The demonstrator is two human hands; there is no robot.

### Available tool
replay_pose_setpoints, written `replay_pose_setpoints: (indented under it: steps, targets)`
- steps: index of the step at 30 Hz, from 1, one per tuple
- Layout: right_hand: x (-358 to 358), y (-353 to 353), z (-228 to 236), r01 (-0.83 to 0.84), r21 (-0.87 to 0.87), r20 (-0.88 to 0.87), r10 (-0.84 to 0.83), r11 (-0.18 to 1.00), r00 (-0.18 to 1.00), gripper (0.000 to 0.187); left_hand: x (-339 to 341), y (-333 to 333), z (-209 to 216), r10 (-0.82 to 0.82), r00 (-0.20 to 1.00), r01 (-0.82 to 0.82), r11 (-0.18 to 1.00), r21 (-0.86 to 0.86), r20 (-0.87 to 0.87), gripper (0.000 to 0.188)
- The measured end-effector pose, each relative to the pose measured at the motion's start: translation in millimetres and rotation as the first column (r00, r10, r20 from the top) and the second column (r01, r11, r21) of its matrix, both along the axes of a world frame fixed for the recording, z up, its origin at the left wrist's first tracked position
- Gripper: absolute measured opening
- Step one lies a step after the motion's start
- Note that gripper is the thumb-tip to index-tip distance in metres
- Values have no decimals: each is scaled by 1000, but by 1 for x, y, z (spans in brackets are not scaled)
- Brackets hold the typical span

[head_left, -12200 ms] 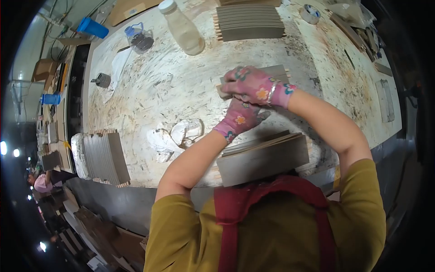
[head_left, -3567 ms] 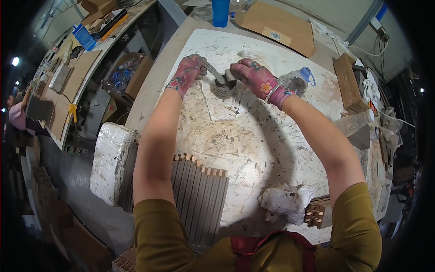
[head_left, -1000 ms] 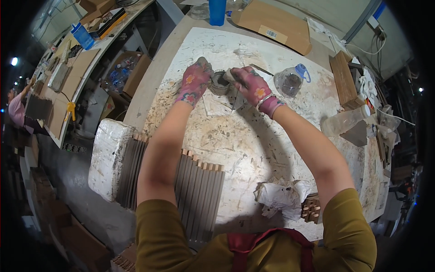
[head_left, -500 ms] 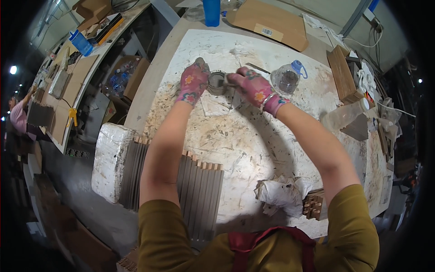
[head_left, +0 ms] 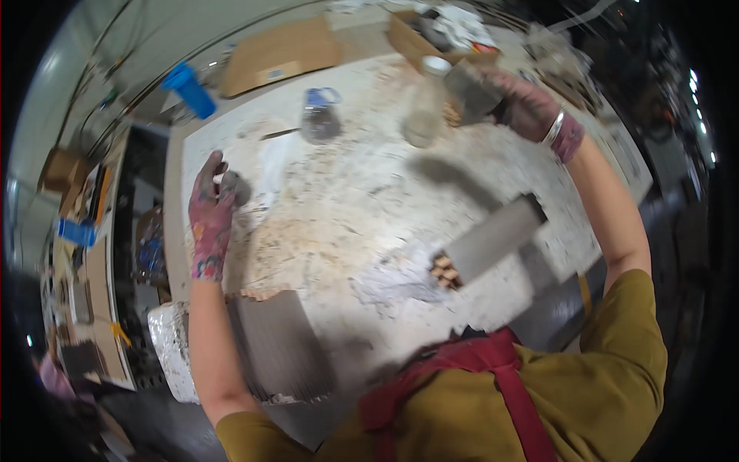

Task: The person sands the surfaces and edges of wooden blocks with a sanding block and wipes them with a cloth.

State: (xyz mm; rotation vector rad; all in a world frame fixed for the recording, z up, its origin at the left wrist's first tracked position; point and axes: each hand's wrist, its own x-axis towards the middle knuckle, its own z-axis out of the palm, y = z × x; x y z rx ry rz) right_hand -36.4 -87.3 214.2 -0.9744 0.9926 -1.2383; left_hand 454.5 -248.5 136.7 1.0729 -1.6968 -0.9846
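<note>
Pink flowered gloves with grey smears cover both my hands. At the left of the white work board, my left hand has its fingers curled at a small round grey thing, blurred. Something pale shows between the fingertips. Far to the right, my right hand has its fingers closed on the right end of a grey bundle of sticks, with wooden ends showing at its left. The bundle is beside a clear plastic bottle with a white cap. Motion blurs the right fingers.
A jug with a blue handle stands mid-board. Another grey bundle lies near front right beside a crumpled white cloth. Grey strips are lined up at front left, near a wrapped white block. Cardboard lies behind.
The view has swung to the right. My right hand has left the round grey thing and reached the grey bundle by the bottle. My left hand remains beside the round thing.
</note>
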Motion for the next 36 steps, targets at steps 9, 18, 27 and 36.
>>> replay_pose_setpoints:
  steps: [9, 18, 27, 36]
  targets:
    - [-131, 180, -207, 70, 242, 772, -236, 968, 591, 38, -175, 181, 36, -646, 652, 618, 756, 216, 397, 72]
    - [-27, 173, -217, 355, 462, 659, -582, 813, 475, 27, -264, 266, 32, -326, 327, 555, 826, 99, 887, 95]
    - [-21, 156, -210, 181, 565, 643, -567, 805, 515, 41, -252, 248, 48, -371, 275, 540, 823, 177, 887, 99]
    - [-147, 210, -195, 412, 448, 470, -601, 794, 646, 53, -469, 52, 24, -310, 507, 633, 767, -104, 805, 96]
